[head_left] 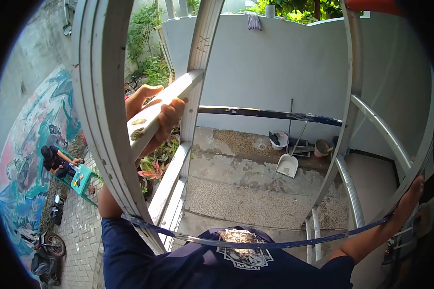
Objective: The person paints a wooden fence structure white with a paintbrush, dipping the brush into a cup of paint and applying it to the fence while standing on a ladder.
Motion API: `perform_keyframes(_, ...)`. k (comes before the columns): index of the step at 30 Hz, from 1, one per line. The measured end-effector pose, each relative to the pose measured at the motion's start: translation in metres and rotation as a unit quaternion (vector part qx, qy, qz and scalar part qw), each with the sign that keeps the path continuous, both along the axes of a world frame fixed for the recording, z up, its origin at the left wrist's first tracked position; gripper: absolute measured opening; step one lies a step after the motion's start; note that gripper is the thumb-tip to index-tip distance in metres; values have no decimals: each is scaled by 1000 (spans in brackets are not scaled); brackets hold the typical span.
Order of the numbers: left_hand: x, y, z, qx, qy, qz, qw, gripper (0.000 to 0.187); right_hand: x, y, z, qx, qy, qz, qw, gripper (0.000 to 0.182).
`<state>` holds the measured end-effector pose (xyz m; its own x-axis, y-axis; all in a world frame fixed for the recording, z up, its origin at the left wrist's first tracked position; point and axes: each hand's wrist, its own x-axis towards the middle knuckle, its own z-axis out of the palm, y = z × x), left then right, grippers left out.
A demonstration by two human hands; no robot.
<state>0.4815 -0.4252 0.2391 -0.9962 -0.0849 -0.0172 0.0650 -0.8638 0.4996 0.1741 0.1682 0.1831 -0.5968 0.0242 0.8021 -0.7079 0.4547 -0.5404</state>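
The fingers (172, 113) of the left hand (163, 129) are closed around a rung (187, 84) of the metal ladder (99, 86), between two side rails. The right hand (412, 193) touches the ladder's right outer edge; how closed, I cannot tell. Beyond, a dustpan (287, 165) lies near the wall (275, 62).

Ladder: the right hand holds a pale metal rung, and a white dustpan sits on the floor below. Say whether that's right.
Wrong hand: the head view shows the left hand holding the pale metal rung. The white dustpan does sit on the floor.
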Motion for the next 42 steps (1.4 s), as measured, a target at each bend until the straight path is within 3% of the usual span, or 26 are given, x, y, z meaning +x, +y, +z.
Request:
perform_keyframes(4, -52, 22, -6, 20, 52, -67, 996, 59, 17, 49, 6, -38, -24, -17, 999, 82)
perform_keyframes(8, -101, 32, -13, 13, 79, -116, 990, 52, 17, 128, -10, 9, -24, -142, 990, 70)
perform_keyframes(17, -205, 15, -6, -6, 87, -243, 966, 48, 56, 123, -12, 15, 41, -234, 971, 67)
perform_keyframes(22, -251, 1, 1, -17, 81, -320, 944, 40, 82, 62, -21, -18, 97, -251, 963, 67)
perform_keyframes(30, -302, -44, 10, -122, 114, -350, 922, 41, 119, -40, -45, -44, 135, -267, 953, 66)
perform_keyframes(31, -313, -56, 6, -121, 128, -338, 924, 50, 121, -54, -49, -47, 138, -271, 951, 66)
perform_keyframes(35, -330, -106, 9, -200, 149, -320, 914, 51, 142, -118, -59, -63, 158, -302, 938, 66)
perform_keyframes(42, -385, -227, 11, -194, 157, -396, 884, 54, 180, -236, -64, -102, 164, -388, 901, 67)
